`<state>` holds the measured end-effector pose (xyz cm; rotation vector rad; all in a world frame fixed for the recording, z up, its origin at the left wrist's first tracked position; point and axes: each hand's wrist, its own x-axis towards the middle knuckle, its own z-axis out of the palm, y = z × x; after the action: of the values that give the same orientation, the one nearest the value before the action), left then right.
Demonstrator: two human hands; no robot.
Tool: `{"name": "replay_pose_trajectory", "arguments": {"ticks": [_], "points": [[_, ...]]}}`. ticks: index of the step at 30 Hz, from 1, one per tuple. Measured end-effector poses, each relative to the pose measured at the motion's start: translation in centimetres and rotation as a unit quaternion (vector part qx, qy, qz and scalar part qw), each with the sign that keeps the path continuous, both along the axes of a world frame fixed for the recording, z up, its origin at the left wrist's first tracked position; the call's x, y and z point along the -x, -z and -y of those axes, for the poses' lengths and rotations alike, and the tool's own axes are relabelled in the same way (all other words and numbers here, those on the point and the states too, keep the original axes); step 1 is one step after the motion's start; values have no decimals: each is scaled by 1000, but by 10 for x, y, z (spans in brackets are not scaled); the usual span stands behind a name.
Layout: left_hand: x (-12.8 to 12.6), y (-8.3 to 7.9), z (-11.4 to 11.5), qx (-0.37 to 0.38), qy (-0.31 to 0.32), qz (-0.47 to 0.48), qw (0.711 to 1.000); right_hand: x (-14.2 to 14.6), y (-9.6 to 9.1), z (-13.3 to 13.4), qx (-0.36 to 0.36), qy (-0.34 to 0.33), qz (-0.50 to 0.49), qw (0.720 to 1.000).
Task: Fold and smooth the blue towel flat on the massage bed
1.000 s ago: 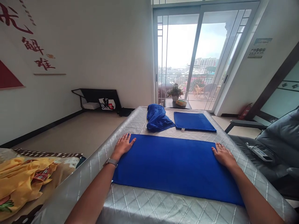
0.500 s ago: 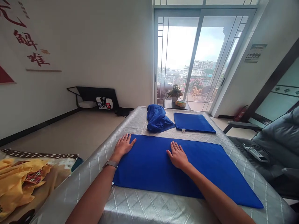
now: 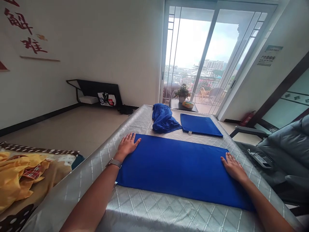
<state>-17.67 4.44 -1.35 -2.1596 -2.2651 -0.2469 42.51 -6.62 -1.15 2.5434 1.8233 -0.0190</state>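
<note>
A blue rectangular cloth [image 3: 173, 167] lies spread flat across the silver quilted table cover [image 3: 154, 209]. My left hand [image 3: 127, 145] rests flat on its far left corner, fingers outstretched. At the right edge, my right hand [image 3: 234, 166] lies flat with fingers extended, partly over the cloth and partly over the cover. Beyond the cloth sits a crumpled blue sheer fabric [image 3: 164, 118]. To the right of that fabric is a neatly folded blue cloth [image 3: 201, 125] with a small white tag on its near edge.
A dark padded armchair [image 3: 287, 145] holding a white power strip [image 3: 259, 159] stands at the right. Yellow fabric [image 3: 21, 177] lies on a low surface at the left. Behind the table, a small stand [image 3: 176, 104] bears a potted plant [image 3: 182, 92] before glass doors.
My right hand has slid from the middle of the cloth to its right edge. My left hand stays at the far left corner. The view has tilted slightly.
</note>
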Motion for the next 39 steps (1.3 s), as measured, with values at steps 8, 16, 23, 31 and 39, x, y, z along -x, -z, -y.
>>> {"name": "replay_pose_trajectory", "arguments": {"ticks": [8,16,23,31,39], "points": [[-2,-1,1,-1,-2,5,1000,33,-21,13,-48,-9,66,997],[0,0,1,-12,2,-6,1000,220,-37,22,-35,-246,-68,966],[2,2,-1,-7,8,-7,1000,236,-21,24,8,-227,-88,970],[2,1,1,-16,10,-7,1000,86,4,44,-9,-77,-2,997],[-2,-6,6,-18,1,4,1000,-5,6,63,-39,24,-34,998]]}}
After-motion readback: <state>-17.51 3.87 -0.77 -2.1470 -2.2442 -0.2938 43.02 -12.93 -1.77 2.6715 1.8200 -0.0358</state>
